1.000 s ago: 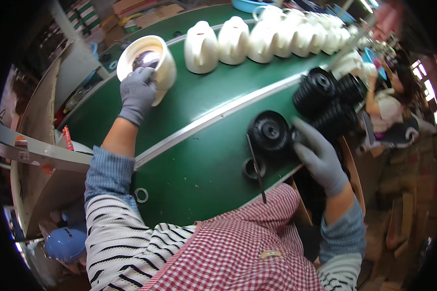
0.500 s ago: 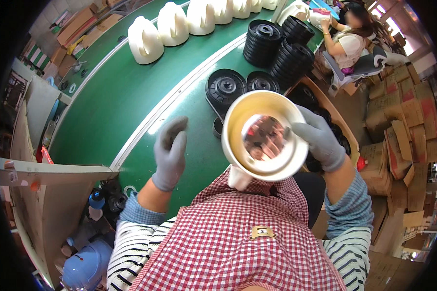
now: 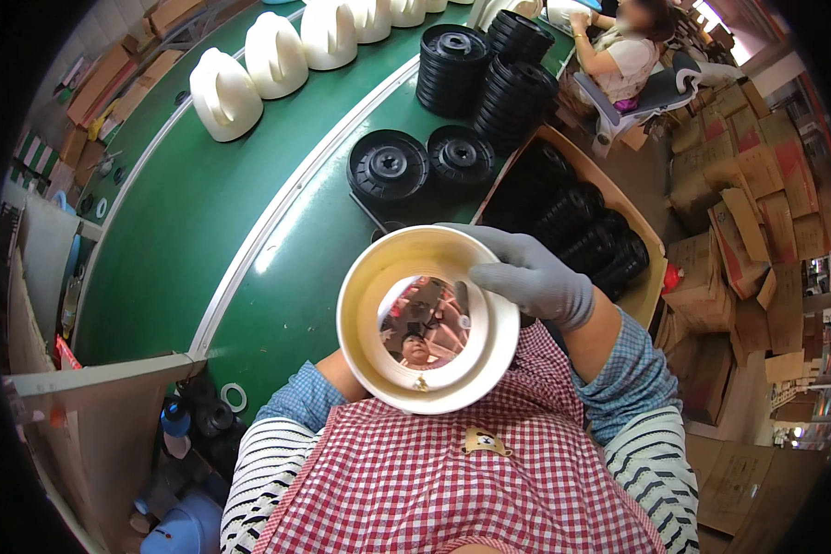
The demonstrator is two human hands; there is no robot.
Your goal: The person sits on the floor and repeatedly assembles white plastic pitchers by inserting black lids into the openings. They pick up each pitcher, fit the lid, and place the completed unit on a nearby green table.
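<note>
Over my lap I have a cream-coloured plastic kettle body (image 3: pixel 365 277), its round hollow end tilted up toward me. Inside sits a mirror-bright metal disc (image 3: pixel 425 323) within a white ring. Gripping the rim at the right is my right hand (image 3: pixel 535 282), in a grey glove, its fingers bent over the edge. My left forearm (image 3: pixel 340 377) goes in behind the kettle body, which hides the left hand and its fingers. Just beyond, two black round bases (image 3: pixel 388 166) lie on the green work surface.
Stacks of black bases (image 3: pixel 452 74) stand farther back, next to a cardboard box (image 3: pixel 651 254) holding more. White kettle bodies (image 3: pixel 223 97) line the green belt (image 3: pixel 185 212) at the far left. A co-worker (image 3: pixel 619 55) sits at the far right. Cartons (image 3: pixel 739 231) pile up at right.
The kettle body has come left and lower, its inside now facing me more squarely. My left hand, earlier open over the green surface, has gone behind it. The view has shifted right.
</note>
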